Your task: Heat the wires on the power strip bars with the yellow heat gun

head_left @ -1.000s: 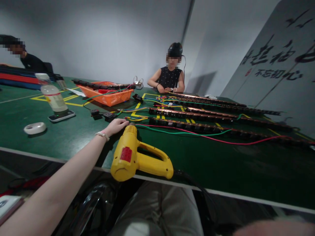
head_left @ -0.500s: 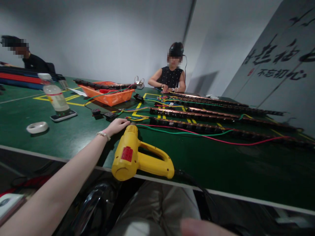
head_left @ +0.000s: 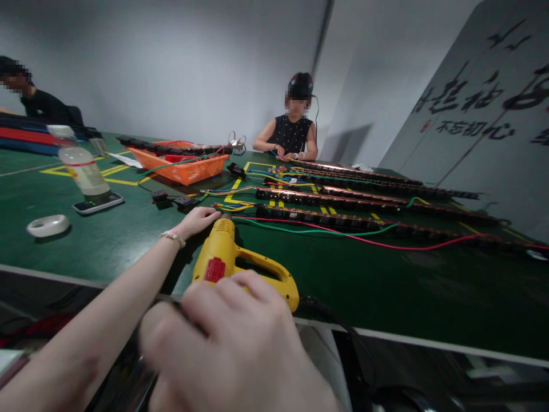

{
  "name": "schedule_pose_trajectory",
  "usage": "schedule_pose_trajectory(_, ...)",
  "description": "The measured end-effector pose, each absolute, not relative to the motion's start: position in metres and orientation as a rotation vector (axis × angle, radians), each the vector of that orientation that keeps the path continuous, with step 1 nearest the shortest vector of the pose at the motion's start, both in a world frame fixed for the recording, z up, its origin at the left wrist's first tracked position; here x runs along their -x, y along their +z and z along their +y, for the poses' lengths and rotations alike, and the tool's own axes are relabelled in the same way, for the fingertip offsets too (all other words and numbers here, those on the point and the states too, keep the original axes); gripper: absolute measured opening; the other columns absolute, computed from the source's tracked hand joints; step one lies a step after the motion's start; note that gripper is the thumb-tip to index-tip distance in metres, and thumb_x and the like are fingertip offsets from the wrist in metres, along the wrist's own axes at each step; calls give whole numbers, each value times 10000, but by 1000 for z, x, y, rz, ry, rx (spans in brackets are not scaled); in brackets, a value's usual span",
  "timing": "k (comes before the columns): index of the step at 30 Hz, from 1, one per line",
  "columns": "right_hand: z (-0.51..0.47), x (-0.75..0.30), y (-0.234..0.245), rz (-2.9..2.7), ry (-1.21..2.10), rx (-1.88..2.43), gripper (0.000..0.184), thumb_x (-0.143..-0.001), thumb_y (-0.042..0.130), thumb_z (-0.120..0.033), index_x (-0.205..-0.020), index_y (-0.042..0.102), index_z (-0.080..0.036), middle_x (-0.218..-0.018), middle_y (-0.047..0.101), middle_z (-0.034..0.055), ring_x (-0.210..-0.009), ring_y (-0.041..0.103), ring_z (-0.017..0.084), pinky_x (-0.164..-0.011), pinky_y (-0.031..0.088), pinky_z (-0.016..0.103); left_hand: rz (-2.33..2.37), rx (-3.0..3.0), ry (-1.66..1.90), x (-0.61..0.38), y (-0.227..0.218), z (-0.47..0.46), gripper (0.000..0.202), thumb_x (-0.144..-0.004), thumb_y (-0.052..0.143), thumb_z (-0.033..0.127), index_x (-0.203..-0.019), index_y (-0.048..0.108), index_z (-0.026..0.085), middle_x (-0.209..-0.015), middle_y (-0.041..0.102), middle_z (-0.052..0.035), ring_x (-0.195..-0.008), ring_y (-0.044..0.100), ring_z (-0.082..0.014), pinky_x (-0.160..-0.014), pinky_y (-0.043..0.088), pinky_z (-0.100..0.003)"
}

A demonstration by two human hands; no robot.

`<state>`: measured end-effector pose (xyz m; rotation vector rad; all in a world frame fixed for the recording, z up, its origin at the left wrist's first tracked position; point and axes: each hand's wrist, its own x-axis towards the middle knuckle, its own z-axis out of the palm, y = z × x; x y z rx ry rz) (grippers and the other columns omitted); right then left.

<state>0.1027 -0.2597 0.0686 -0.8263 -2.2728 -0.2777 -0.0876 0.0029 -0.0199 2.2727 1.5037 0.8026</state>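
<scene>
A yellow heat gun (head_left: 221, 252) lies on the green table (head_left: 429, 297) near its front edge, nozzle pointing away from me. My left hand (head_left: 198, 220) rests palm down on the table beside the nozzle, fingers touching the ends of coloured wires (head_left: 240, 207). My right hand (head_left: 231, 337) is large and blurred close to the camera, fingers curled, and it hides the rear of the heat gun. Whether it touches the gun cannot be told. Long black power strips (head_left: 343, 217) lie in rows beyond the nozzle.
An orange basket (head_left: 189, 166), a clear bottle (head_left: 81, 169) standing on a phone (head_left: 96, 203), and a white tape roll (head_left: 47, 225) sit at the left. A person (head_left: 291, 129) works across the table; another person (head_left: 38, 103) sits far left. The gun's black cord (head_left: 326, 312) hangs over the edge.
My right hand has risen from the bottom edge into the middle foreground, covering the back of the heat gun. My left hand and the gun have stayed in place.
</scene>
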Motion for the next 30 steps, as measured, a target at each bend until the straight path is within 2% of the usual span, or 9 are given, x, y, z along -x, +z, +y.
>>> schedule_pose_trajectory(2, -239, -105, 68, -2234, -126, 968, 196, -886, 377, -308, -968, 536, -229, -822, 576, -20, -736, 529, 147, -670, 410, 303, 1492, -2263, 824, 88, -21, 4, 547, -801, 373, 590, -764, 678, 137, -661, 611, -22, -618, 468, -146, -572, 339, -246)
schedule_pose_trajectory(4, -220, -108, 56, -2202, -35, 1187, 249, -921, 370, -375, -1051, 528, -232, -934, 579, 6, -853, 546, 174, -721, 413, 317, 1468, -2260, 827, 88, -21, 4, 549, -804, 367, 591, -773, 677, 139, -676, 617, -25, -638, 475, -151, -574, 344, -243)
schedule_pose_trajectory(8, -201, -113, 24, -2173, 91, 1325, 506, -925, 272, -558, -1264, 451, -228, -1067, 555, 53, -933, 555, 205, -751, 423, 328, 1444, -2253, 820, 88, -21, 3, 537, -807, 366, 583, -756, 671, 145, -639, 594, -18, -623, 462, -151, -552, 331, -244)
schedule_pose_trajectory(11, -203, -117, 11, -2222, 47, 1352, 660, -892, 207, -648, -1352, 392, -212, -1010, 588, 75, -901, 565, 224, -744, 414, 348, 1434, -2270, 834, 88, -21, 3, 510, -808, 380, 568, -688, 650, 152, -592, 555, -4, -596, 440, -140, -543, 311, -248)
schedule_pose_trajectory(14, -206, -124, 7, -2262, -6, 1366, 744, -877, 144, -675, -1381, 363, -174, -953, 621, 85, -846, 572, 230, -712, 395, 356, 1432, -2290, 842, 89, -22, 4, 500, -812, 385, 559, -651, 632, 155, -564, 525, 8, -566, 415, -129, -534, 286, -252)
schedule_pose_trajectory(19, -205, -144, 0, -2170, -78, 1347, 703, -917, 95, -607, -1205, 531, -137, -1020, 642, 87, -895, 577, 212, -750, 352, 330, 1452, -2276, 846, 91, -24, 5, 503, -817, 377, 566, -636, 616, 162, -550, 519, 7, -547, 416, -130, -538, 276, -259)
schedule_pose_trajectory(22, -205, -161, -3, -2120, -185, 1421, 550, -971, 134, -463, -973, 608, -185, -862, 651, 44, -805, 576, 174, -716, 310, 304, 1472, -2274, 826, 92, -24, 4, 502, -815, 381, 570, -573, 570, 173, -495, 472, 12, -506, 399, -127, -530, 267, -264)
schedule_pose_trajectory(25, -207, -180, -4, -2064, -314, 1490, 467, -983, 197, -349, -739, 568, -202, -691, 597, 7, -688, 544, 146, -672, 274, 292, 1491, -2269, 811, 92, -24, 3, 506, -813, 381, 577, -542, 540, 180, -472, 456, 14, -482, 397, -125, -531, 270, -268)
schedule_pose_trajectory(30, -209, -212, -6, -2062, -448, 1549, 375, -971, 271, -296, -750, 560, -205, -701, 599, -1, -701, 550, 137, -670, 278, 276, 1520, -2271, 801, 90, -22, 0, 508, -816, 374, 575, -538, 531, 180, -491, 486, 6, -503, 427, -130, -541, 276, -266)
